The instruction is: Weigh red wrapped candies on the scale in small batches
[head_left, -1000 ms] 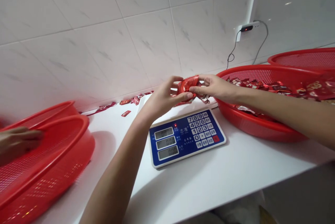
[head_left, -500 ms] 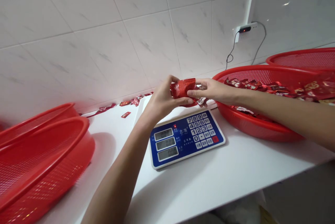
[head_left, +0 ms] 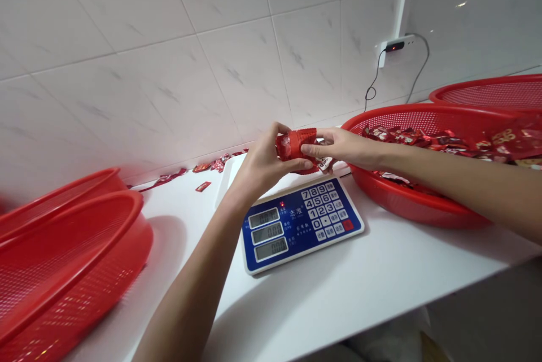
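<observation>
Red packets (head_left: 304, 139) held over the scale (head_left: 292, 257)
We observe the left hand (head_left: 269, 160) and right hand (head_left: 347, 146) extended forward, turned toward each other, thumbs on the near side. We read 志准 (head_left: 296, 212) and number keys (head_left: 322, 203) on the panel (head_left: 298, 238); two displays (head_left: 270, 240) show 0.00. We find both hands closed around the packets; contact with the white pan (head_left: 228, 173) we cannot tell.

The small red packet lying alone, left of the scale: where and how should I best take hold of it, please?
I would probably pinch the small red packet by its long edges, coming from above on its near side. It lies flat on the table; other packets lie behind it along the wall, and the scale stands to its right.
</observation>
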A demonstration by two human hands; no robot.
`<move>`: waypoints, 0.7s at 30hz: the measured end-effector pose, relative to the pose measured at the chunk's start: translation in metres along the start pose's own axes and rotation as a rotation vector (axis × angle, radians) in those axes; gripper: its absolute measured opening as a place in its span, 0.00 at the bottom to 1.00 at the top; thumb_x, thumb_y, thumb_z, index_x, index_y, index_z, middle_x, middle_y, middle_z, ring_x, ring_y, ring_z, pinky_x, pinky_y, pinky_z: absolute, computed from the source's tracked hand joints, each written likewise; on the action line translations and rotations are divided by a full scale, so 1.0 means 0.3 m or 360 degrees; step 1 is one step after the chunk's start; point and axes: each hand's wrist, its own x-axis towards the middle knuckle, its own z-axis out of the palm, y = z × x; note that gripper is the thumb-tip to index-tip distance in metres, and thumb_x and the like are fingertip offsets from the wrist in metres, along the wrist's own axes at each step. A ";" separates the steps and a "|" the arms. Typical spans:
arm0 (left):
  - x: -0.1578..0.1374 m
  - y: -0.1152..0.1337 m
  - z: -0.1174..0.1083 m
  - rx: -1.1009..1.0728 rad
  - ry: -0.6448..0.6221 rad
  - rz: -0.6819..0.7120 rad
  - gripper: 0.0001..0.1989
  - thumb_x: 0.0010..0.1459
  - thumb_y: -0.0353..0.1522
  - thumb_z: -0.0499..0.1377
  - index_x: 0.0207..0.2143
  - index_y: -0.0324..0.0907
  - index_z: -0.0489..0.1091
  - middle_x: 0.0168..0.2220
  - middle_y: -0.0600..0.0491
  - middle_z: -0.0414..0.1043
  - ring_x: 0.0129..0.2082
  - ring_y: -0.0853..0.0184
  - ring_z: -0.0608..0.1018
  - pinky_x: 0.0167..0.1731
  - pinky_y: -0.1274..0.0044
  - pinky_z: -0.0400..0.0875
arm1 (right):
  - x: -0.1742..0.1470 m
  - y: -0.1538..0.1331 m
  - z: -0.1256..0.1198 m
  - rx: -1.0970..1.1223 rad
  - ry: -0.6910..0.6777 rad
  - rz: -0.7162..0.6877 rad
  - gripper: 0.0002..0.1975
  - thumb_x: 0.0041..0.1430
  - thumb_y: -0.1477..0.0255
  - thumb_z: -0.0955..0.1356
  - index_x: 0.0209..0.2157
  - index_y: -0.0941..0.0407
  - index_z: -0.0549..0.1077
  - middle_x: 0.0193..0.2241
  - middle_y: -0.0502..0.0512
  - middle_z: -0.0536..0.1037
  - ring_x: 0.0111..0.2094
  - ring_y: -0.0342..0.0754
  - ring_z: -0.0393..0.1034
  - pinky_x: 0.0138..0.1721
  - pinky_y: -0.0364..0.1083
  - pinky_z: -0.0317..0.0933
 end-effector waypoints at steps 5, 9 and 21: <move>-0.002 -0.001 -0.001 -0.0031 -0.0028 -0.0016 0.24 0.45 0.37 0.72 0.41 0.45 0.63 0.30 0.56 0.72 0.29 0.68 0.74 0.26 0.76 0.64 | 0.002 0.005 -0.001 -0.0003 0.0001 0.0008 0.27 0.54 0.53 0.73 0.51 0.55 0.75 0.42 0.58 0.79 0.36 0.46 0.72 0.29 0.42 0.66; -0.002 -0.004 0.000 -0.0026 -0.0028 0.0000 0.25 0.45 0.37 0.72 0.41 0.45 0.63 0.30 0.56 0.72 0.28 0.68 0.74 0.26 0.76 0.64 | 0.003 0.006 -0.001 -0.0001 -0.0003 0.0003 0.26 0.54 0.54 0.74 0.50 0.55 0.76 0.40 0.58 0.79 0.35 0.47 0.72 0.29 0.43 0.66; -0.005 0.003 -0.002 -0.0035 -0.0038 -0.0006 0.24 0.45 0.35 0.72 0.41 0.45 0.63 0.30 0.56 0.73 0.30 0.67 0.76 0.27 0.75 0.67 | -0.003 -0.004 0.004 -0.0005 0.0012 0.0022 0.25 0.54 0.56 0.74 0.50 0.55 0.76 0.41 0.58 0.79 0.36 0.47 0.72 0.31 0.43 0.67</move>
